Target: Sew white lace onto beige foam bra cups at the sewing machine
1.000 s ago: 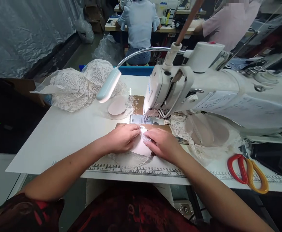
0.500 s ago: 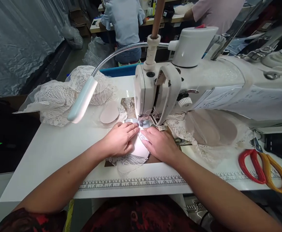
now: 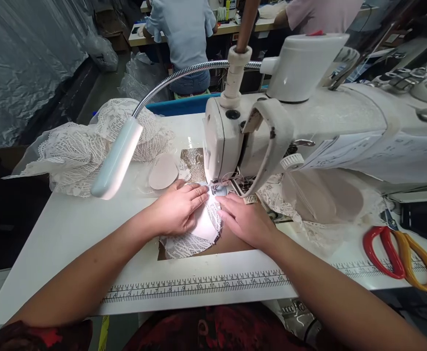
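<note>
Head view: silvery sheeting [image 3: 26, 63] is hanging at the left of a dim room, and two people, one in blue [image 3: 182, 34] and one in pink [image 3: 319, 17], are sitting beyond at another table. The near white table [image 3: 81, 214] is spreading across the foreground, carrying a sewing machine [image 3: 330, 114] on its right. A lace heap [image 3: 77, 151] is lying far left, a lamp [image 3: 116, 158] hanging in front of it; beige pads [image 3: 321, 197] are resting under the machine's arm. Scissors [image 3: 393, 254] are lying near the right end of a printed ruler [image 3: 194, 287].

The left hand [image 3: 174, 207] is pressing on a lace piece [image 3: 187, 247] just in front of the needle area; whether it is also pinching, I cannot tell. The right hand [image 3: 248, 219] is touching the piece's right edge, finger and thumb standing apart.

The fingers are covering part of the piece, glare is washing out its middle, and the needle tip is staying hard to make out. The pink-clad person and the machine are running out of frame.
</note>
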A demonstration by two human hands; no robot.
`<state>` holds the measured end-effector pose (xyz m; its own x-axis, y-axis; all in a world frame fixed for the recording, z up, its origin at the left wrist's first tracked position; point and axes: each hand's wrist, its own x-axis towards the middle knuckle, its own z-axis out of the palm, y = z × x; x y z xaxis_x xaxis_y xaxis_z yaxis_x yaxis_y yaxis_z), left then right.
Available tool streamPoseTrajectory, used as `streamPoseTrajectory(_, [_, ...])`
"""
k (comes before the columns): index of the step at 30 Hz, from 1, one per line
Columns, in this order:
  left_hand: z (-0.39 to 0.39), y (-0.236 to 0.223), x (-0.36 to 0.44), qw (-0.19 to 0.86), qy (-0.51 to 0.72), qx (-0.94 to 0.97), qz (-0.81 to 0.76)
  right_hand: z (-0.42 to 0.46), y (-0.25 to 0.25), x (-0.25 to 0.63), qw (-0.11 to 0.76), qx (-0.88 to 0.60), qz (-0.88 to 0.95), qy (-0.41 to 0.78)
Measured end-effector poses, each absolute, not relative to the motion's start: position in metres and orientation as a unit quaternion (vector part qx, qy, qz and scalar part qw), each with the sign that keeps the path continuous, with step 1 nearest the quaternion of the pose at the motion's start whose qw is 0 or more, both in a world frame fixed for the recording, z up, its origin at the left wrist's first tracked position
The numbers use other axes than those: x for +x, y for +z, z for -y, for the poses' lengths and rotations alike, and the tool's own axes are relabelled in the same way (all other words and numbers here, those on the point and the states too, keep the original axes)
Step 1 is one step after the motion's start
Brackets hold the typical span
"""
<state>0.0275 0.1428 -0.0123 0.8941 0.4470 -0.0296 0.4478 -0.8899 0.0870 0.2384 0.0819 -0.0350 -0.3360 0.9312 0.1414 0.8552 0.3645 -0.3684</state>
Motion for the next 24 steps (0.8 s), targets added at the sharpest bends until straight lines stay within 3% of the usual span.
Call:
streamPoseTrajectory(10, [-0.122, -0.025, 0.043, 0.06, 0.118, 0.956, -0.261, -0.084, -0.042, 0.245, 0.223, -0.53, 0.809, 0.122])
streamPoseTrajectory(24, [-0.126, -0.039, 0.052, 0.034, 0.208, 0.929, -0.303, -0.084, -0.041, 0.241, 0.217, -0.525, 0.817, 0.097])
